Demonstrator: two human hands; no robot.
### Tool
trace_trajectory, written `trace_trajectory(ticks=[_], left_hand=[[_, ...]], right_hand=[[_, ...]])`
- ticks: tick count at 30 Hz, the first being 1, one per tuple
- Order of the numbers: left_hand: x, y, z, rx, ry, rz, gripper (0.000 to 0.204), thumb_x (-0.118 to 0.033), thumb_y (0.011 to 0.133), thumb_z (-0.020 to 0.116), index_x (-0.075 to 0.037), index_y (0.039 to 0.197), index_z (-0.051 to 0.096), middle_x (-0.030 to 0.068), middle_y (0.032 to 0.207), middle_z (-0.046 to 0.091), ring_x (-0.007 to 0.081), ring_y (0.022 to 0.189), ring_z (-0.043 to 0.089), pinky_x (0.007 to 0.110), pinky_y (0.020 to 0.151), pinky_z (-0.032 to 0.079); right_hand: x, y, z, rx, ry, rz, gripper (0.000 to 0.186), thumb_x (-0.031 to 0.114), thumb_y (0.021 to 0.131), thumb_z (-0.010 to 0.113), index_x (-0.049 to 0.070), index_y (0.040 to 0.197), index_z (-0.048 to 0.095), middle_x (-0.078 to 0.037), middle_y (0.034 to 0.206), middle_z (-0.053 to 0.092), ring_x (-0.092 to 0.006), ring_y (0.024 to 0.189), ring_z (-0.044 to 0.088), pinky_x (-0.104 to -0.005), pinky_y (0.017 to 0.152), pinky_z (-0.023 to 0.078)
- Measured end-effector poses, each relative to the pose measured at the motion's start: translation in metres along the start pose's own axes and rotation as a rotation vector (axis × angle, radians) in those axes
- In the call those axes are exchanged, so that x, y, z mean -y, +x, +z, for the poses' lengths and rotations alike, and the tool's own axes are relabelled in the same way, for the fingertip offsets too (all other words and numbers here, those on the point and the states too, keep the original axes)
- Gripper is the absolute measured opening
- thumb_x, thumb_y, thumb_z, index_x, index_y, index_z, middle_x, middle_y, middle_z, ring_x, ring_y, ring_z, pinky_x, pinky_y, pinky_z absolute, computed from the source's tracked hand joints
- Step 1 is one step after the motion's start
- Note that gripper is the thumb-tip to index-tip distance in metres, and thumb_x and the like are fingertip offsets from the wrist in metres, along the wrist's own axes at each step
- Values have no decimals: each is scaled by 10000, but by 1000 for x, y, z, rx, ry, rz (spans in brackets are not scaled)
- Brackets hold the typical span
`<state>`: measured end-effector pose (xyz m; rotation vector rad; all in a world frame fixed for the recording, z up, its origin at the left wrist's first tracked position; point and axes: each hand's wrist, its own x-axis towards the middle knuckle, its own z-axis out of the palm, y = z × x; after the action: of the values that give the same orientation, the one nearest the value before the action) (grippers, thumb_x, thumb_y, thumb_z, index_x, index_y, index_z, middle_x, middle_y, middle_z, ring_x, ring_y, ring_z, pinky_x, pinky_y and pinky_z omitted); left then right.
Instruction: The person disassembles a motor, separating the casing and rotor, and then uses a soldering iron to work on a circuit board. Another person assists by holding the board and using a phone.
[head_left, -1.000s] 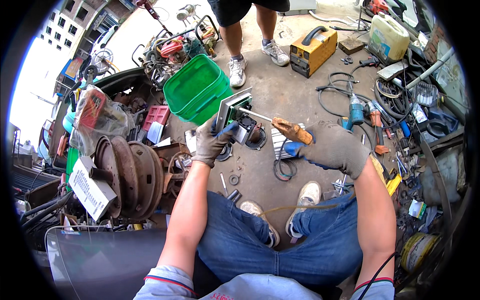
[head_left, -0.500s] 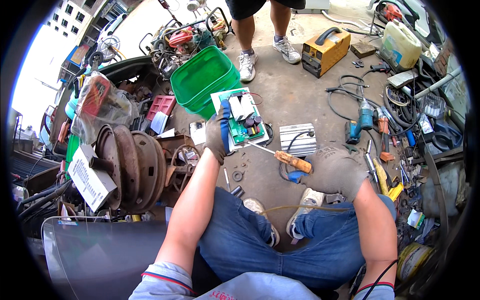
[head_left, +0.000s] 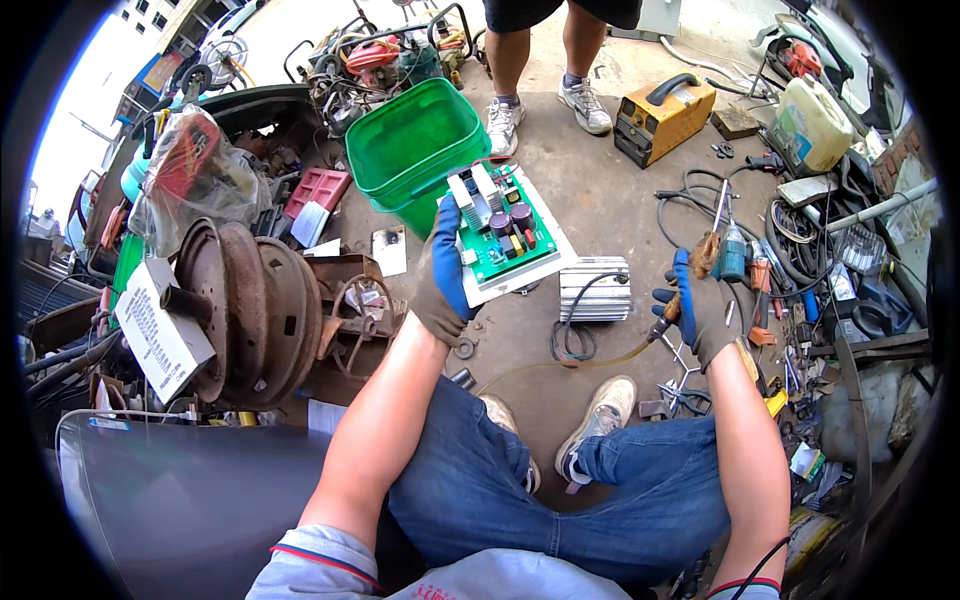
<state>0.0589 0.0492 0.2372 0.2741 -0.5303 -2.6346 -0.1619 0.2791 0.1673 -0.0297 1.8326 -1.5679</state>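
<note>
My left hand (head_left: 446, 275), in a grey and blue glove, grips the left edge of a green circuit board (head_left: 512, 262) backed by a pale plate. The board carries dark round capacitors and white blocks, and is held tilted above the ground. Off to the right, my gloved right hand (head_left: 700, 305) is closed around a corded soldering iron (head_left: 706, 250) with a worn wooden handle. Its metal tip points up and away from the board, and a yellowish cord (head_left: 570, 362) trails left from its rear end. A finned metal heat sink (head_left: 596, 290) lies on the ground between my hands.
A green bucket (head_left: 415, 145) stands beyond the board, near a standing person's legs (head_left: 585, 45). Rusty wheel rims (head_left: 245, 310) sit at left. A yellow welder box (head_left: 663, 115) is farther back; a teal power tool (head_left: 733, 250), cables and a jerrycan (head_left: 808, 122) crowd the right.
My right hand has drawn the soldering iron away from the board to the right and turned its tip upward. The board has moved slightly right and is tilted differently in my left hand.
</note>
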Motion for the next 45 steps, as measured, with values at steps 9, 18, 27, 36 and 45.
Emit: trace_trajectory(ticks=[9, 18, 27, 36, 45], left_hand=[[19, -15, 32, -7, -143, -166, 559, -461, 995, 439, -87, 1409, 403, 168, 1330, 537, 331, 1157, 589, 513, 993, 494], [17, -34, 22, -120, -36, -206, 518, -405, 1003, 456, -53, 1382, 430, 185, 1302, 556, 327, 1121, 614, 479, 955, 531], [39, -54, 46, -23, 50, -149, 437, -310, 1006, 488, -55, 1358, 444, 163, 1279, 565, 284, 1110, 618, 471, 931, 547], [53, -50, 36, -81, 86, -321, 492, -386, 977, 534, -44, 1328, 484, 159, 1269, 579, 268, 1103, 619, 445, 968, 515], [65, -39, 29, -225, 396, -124, 470, -512, 953, 524, -118, 1208, 504, 52, 955, 632, 138, 795, 687, 269, 617, 568]], right_hand=[[-245, 31, 52, -113, 0, 421, 506, 547, 843, 657, 100, 1057, 553, -105, 863, 563, -314, 732, 624, -486, 541, 499], [-94, -47, 78, 494, -1502, 222, 608, 575, 831, 562, 44, 1094, 702, -216, 1178, 640, -367, 1108, 611, -395, 960, 457], [83, -133, 42, 550, -184, -266, 623, 476, 1015, 373, -28, 1372, 454, -149, 1226, 606, -214, 1117, 599, -327, 967, 476], [43, -127, 25, 461, -268, -457, 441, 315, 1004, 462, 6, 1311, 529, -112, 1055, 652, -172, 862, 647, -301, 723, 534], [32, -127, 18, 428, 361, -76, 419, 319, 1046, 373, 4, 1258, 549, -87, 982, 660, -111, 756, 645, -261, 619, 540]])
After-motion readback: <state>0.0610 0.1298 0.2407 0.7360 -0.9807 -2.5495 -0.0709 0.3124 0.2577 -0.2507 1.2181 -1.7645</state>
